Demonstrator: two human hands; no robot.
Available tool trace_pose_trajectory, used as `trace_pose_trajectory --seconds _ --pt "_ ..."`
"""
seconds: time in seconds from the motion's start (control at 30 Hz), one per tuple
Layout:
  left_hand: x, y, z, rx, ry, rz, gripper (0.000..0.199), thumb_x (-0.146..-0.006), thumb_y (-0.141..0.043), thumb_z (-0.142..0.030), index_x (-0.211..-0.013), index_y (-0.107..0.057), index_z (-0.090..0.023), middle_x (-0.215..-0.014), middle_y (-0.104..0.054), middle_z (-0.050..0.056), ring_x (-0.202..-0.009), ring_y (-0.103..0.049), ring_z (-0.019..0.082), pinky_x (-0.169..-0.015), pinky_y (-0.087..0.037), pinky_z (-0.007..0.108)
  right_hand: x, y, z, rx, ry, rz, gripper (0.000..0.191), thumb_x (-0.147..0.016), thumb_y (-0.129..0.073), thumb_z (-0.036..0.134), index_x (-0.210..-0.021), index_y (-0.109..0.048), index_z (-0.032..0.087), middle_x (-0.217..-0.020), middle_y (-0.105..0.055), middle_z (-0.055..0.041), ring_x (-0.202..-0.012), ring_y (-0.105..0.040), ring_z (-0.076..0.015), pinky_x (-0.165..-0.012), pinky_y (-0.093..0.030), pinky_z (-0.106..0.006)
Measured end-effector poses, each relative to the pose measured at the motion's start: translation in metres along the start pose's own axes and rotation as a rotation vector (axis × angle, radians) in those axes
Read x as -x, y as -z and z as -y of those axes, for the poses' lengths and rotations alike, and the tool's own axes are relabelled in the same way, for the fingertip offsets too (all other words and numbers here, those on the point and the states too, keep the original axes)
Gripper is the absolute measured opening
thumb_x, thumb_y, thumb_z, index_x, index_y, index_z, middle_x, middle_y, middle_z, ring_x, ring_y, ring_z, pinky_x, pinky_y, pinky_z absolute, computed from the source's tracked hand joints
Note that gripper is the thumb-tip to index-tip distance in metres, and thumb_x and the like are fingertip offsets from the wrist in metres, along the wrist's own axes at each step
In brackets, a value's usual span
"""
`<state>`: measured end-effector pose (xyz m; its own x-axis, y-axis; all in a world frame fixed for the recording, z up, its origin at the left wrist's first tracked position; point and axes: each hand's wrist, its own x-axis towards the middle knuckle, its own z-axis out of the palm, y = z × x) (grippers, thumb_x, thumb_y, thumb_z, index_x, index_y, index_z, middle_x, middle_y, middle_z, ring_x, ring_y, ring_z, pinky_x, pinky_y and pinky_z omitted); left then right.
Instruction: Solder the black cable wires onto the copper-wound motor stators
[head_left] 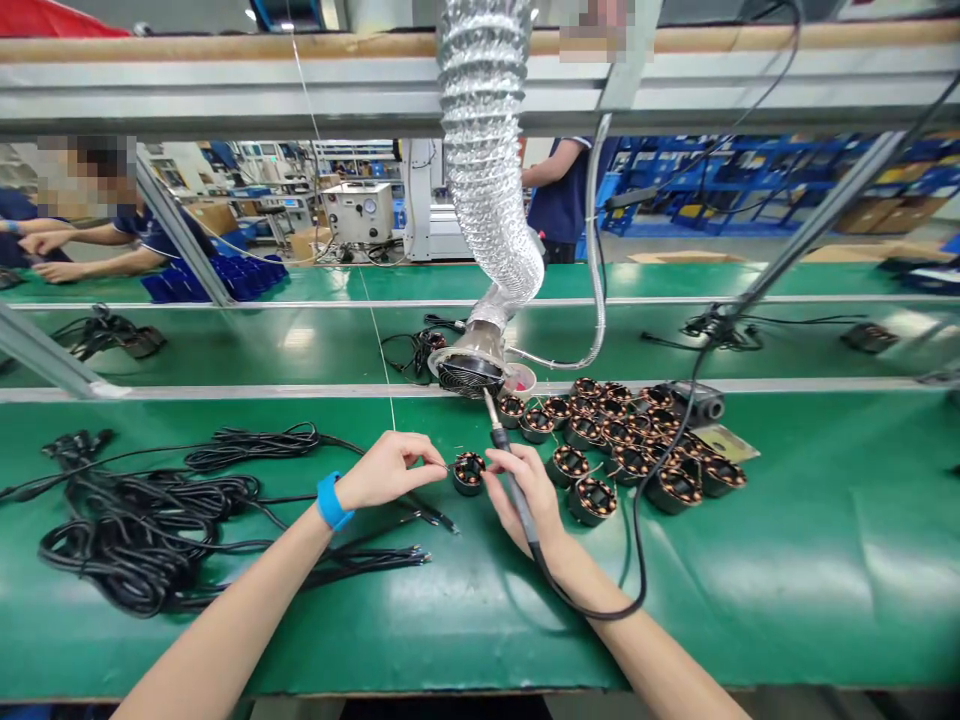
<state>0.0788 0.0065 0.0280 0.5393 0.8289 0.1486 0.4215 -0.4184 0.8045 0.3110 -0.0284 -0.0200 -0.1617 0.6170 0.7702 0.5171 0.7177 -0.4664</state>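
A single copper-wound motor stator (pixel 469 474) sits on the green work surface between my hands. My left hand (pixel 386 468), with a blue wristband (pixel 333 502), pinches at the stator's left side; what is between the fingertips is too small to make out. In my right hand (pixel 538 500) is a soldering iron (pixel 519 500), held like a pen, its tip pointing up and away under the fume extractor's mouth (pixel 471 372). The right fingertips are at the stator's right side. More stators (pixel 592 500) are grouped to the right, several of them close together.
Coiled black cables (pixel 142 530) spread over the left side, stripped ends near my left forearm. A silver duct (pixel 491 150) hangs from above. The iron's cord (pixel 637 540) loops over my right forearm. Behind the stators stands a dark holder (pixel 697 402). Co-workers (pixel 559 190) are beyond.
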Motion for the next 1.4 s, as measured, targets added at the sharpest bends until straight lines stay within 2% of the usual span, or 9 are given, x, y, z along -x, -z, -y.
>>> trace_pose_trajectory --seconds 0.13,0.33,0.43,0.67,0.8,0.9,1.07,1.2,1.4 --pt "-0.009 0.000 -0.001 0.005 -0.015 -0.019 0.021 -0.084 -0.065 -0.033 -0.082 -0.074 -0.015 -0.075 -0.066 0.002 -0.058 -0.045 0.010 -0.054 -0.032 0.022 -0.011 -0.010 0.015 -0.121 -0.093 0.009 0.038 -0.090 -0.057 0.012 -0.124 -0.053 0.029 -0.110 -0.053 -0.0064 -0.096 -0.063 -0.0159 -0.088 -0.054 -0.032" --pt "-0.005 -0.005 -0.001 0.091 -0.017 -0.037 0.021 -0.085 -0.065 -0.033 -0.089 -0.076 -0.015 -0.080 -0.068 0.004 -0.065 -0.053 0.012 -0.059 -0.038 0.023 -0.025 -0.025 0.028 -0.244 -0.210 -0.076 0.030 -0.089 -0.057 0.011 -0.113 -0.056 0.028 -0.097 -0.054 -0.0027 -0.089 -0.062 -0.0158 -0.083 -0.054 -0.032" --pt "-0.003 -0.005 -0.003 0.171 -0.008 -0.059 0.026 -0.087 -0.061 -0.036 -0.085 -0.075 -0.014 -0.075 -0.066 0.004 -0.068 -0.055 0.013 -0.062 -0.041 0.023 -0.029 -0.033 0.030 -0.317 -0.271 -0.098 0.027 -0.088 -0.059 0.013 -0.111 -0.056 0.027 -0.098 -0.052 -0.0024 -0.082 -0.062 -0.0143 -0.076 -0.055 -0.030" --pt "-0.003 -0.010 0.004 0.386 0.060 -0.152 0.022 -0.079 -0.071 -0.033 -0.086 -0.075 -0.013 -0.082 -0.069 0.005 -0.076 -0.060 0.016 -0.072 -0.046 0.026 -0.021 -0.047 0.029 -0.375 -0.419 -0.177 0.022 -0.086 -0.065 0.020 -0.106 -0.057 0.025 -0.098 -0.055 -0.0018 -0.078 -0.064 -0.0129 -0.070 -0.055 -0.027" --pt "-0.004 -0.015 0.004 0.441 0.114 -0.201 0.022 -0.079 -0.070 -0.034 -0.076 -0.072 -0.012 -0.071 -0.066 0.004 -0.069 -0.055 0.014 -0.068 -0.044 0.026 -0.015 -0.051 0.029 -0.358 -0.457 -0.208 0.022 -0.085 -0.066 0.020 -0.104 -0.058 0.024 -0.098 -0.055 -0.0015 -0.075 -0.065 -0.0122 -0.070 -0.056 -0.027" --pt "-0.005 -0.018 0.004 0.504 0.161 -0.228 0.023 -0.078 -0.071 -0.035 -0.077 -0.071 -0.012 -0.071 -0.066 0.003 -0.068 -0.054 0.013 -0.066 -0.042 0.025 -0.013 -0.051 0.031 -0.355 -0.484 -0.186 0.023 -0.084 -0.067 0.020 -0.105 -0.058 0.024 -0.100 -0.056 -0.0018 -0.073 -0.065 -0.0117 -0.069 -0.056 -0.027" --pt "-0.006 -0.020 0.005 0.489 0.182 -0.228 0.024 -0.080 -0.068 -0.036 -0.077 -0.067 -0.012 -0.075 -0.065 0.003 -0.071 -0.055 0.014 -0.069 -0.042 0.025 -0.018 -0.046 0.035 -0.226 -0.370 -0.152 0.025 -0.085 -0.065 0.018 -0.108 -0.057 0.025 -0.103 -0.054 -0.0035 -0.080 -0.065 -0.0141 -0.075 -0.057 -0.031" --pt "-0.005 -0.023 0.003 0.393 0.166 -0.132 0.023 -0.082 -0.065 -0.035 -0.078 -0.067 -0.012 -0.073 -0.064 0.003 -0.069 -0.053 0.013 -0.066 -0.041 0.024 -0.021 -0.041 0.035 -0.137 -0.228 -0.142 0.031 -0.087 -0.064 0.015 -0.115 -0.057 0.027 -0.107 -0.055 -0.0057 -0.095 -0.063 -0.0175 -0.082 -0.056 -0.033" --pt "-0.002 -0.021 0.002 0.353 0.155 -0.035 0.027 -0.083 -0.064 -0.038 -0.082 -0.069 -0.012 -0.074 -0.063 0.002 -0.068 -0.052 0.013 -0.065 -0.039 0.024 -0.018 -0.040 0.029 -0.200 -0.213 -0.096 0.028 -0.089 -0.058 0.010 -0.113 -0.057 0.027 -0.105 -0.052 -0.0034 -0.080 -0.065 -0.0114 -0.081 -0.055 -0.029"
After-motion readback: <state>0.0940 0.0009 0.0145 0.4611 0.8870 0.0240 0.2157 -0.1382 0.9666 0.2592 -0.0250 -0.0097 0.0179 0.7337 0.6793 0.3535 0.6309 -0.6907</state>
